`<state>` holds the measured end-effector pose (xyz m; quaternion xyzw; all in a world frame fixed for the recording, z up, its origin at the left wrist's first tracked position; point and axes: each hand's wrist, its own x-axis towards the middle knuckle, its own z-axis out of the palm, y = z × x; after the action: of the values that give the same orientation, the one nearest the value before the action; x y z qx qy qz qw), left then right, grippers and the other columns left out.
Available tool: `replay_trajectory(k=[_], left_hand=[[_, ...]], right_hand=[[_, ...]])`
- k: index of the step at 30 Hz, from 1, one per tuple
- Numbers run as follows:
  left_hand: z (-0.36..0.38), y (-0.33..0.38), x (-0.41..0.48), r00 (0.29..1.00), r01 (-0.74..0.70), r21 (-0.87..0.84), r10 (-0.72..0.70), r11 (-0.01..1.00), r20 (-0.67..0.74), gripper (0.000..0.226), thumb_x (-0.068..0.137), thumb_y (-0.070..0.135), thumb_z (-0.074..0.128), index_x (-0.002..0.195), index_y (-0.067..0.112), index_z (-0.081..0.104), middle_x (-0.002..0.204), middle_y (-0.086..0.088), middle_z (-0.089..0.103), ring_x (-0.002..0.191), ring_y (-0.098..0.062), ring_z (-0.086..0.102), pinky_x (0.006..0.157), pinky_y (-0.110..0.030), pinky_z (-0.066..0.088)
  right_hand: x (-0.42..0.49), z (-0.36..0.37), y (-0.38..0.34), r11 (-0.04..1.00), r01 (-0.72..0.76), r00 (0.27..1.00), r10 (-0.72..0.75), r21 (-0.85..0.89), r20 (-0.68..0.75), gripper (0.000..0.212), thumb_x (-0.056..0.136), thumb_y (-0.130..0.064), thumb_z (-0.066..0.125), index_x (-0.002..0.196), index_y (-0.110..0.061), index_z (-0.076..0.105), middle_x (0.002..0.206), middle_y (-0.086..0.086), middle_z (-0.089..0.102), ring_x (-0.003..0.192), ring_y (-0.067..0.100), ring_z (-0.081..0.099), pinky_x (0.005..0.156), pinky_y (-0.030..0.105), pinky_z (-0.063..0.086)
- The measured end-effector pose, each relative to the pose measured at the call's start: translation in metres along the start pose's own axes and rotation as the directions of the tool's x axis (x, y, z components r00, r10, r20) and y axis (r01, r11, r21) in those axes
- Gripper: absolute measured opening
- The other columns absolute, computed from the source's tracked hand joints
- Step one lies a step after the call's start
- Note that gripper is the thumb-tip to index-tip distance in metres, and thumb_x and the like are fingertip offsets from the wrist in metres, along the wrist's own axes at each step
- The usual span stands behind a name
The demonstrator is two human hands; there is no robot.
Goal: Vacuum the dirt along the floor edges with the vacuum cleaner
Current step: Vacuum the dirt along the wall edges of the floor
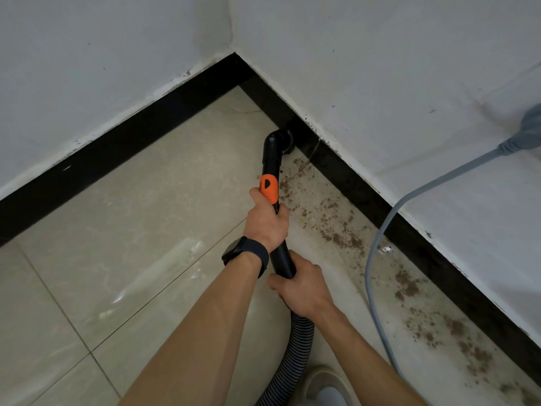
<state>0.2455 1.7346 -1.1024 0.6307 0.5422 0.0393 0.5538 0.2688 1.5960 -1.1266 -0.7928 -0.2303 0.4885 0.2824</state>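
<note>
A black vacuum wand (pixel 271 159) with an orange slider (pixel 269 189) points away from me toward the right wall. Its round brush nozzle (pixel 285 140) presses against the black skirting (pixel 345 177) at the floor edge. My left hand (pixel 266 221), with a dark watch on the wrist, grips the wand just below the orange part. My right hand (pixel 301 285) grips the wand's lower end, where the ribbed hose (pixel 292 353) begins. Brown dirt (pixel 342 232) lies scattered on the pale tiles along the right skirting, from the nozzle back toward me.
A grey power cord (pixel 377 244) runs from a plug (pixel 527 133) on the right wall down across the skirting and over the dirty strip of floor. My shoe (pixel 325 385) shows at the bottom. The room corner (pixel 237 63) lies beyond the nozzle; glossy tiles (pixel 131 230) spread left.
</note>
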Motion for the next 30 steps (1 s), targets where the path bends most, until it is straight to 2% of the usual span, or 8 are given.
replay_trajectory(k=[3,8,12,17,25,30], left_hand=[[0.000,0.000,0.000,1.000,0.000,-0.004,0.000,1.000,0.003,0.027,0.102,0.022,0.048,0.114,0.019,0.024,0.085,-0.012,0.063,0.073,-0.035,0.070,0.067,-0.045,0.060],[-0.015,-0.002,0.000,1.000,0.012,0.018,-0.012,1.000,-0.021,0.028,0.102,0.023,0.048,0.116,0.018,0.023,0.089,-0.016,0.065,0.074,-0.035,0.070,0.068,-0.043,0.060],[-0.038,-0.019,-0.012,0.997,0.049,-0.030,-0.051,0.998,-0.056,0.027,0.103,0.023,0.047,0.116,0.018,0.025,0.086,-0.011,0.063,0.069,-0.029,0.069,0.062,-0.036,0.059],[-0.062,-0.047,-0.036,0.997,0.059,-0.063,-0.062,0.996,-0.055,0.028,0.103,0.022,0.048,0.119,0.017,0.026,0.085,-0.007,0.059,0.063,-0.023,0.065,0.058,-0.034,0.058],[-0.072,-0.080,-0.074,0.995,0.077,-0.107,-0.084,0.991,-0.060,0.030,0.103,0.023,0.048,0.120,0.021,0.025,0.082,-0.005,0.059,0.064,-0.022,0.067,0.061,-0.034,0.059],[-0.062,-0.079,-0.081,0.995,0.061,-0.098,-0.068,0.993,-0.075,0.028,0.102,0.022,0.048,0.117,0.019,0.025,0.080,-0.008,0.061,0.066,-0.029,0.068,0.067,-0.044,0.061]], right_hand=[[0.000,-0.002,-0.001,1.000,-0.006,1.000,0.006,-0.008,0.012,0.020,0.073,-0.033,0.070,0.081,-0.021,0.055,0.069,0.002,0.061,0.058,0.016,0.056,0.054,0.038,0.050],[0.000,0.005,-0.014,1.000,0.011,0.998,-0.010,-0.019,0.065,0.033,0.063,-0.045,0.064,0.087,-0.024,0.058,0.082,0.013,0.070,0.068,0.028,0.066,0.064,0.049,0.059],[-0.008,0.023,-0.022,0.996,0.034,0.993,-0.025,-0.078,0.114,0.028,0.070,-0.040,0.068,0.092,-0.023,0.059,0.085,0.008,0.069,0.069,0.026,0.066,0.061,0.041,0.058],[-0.031,0.058,-0.021,0.990,0.052,0.989,-0.033,-0.130,0.146,0.021,0.082,-0.034,0.069,0.087,-0.026,0.051,0.080,0.000,0.062,0.062,0.015,0.056,0.052,0.027,0.046],[-0.062,0.082,-0.005,0.983,0.060,0.984,-0.029,-0.176,0.177,0.023,0.081,-0.035,0.069,0.088,-0.025,0.051,0.079,0.000,0.061,0.063,0.015,0.056,0.054,0.027,0.047],[-0.068,0.076,0.001,0.985,0.049,0.986,-0.020,-0.168,0.167,0.022,0.079,-0.035,0.070,0.086,-0.025,0.051,0.078,-0.001,0.061,0.065,0.015,0.056,0.057,0.030,0.047]])
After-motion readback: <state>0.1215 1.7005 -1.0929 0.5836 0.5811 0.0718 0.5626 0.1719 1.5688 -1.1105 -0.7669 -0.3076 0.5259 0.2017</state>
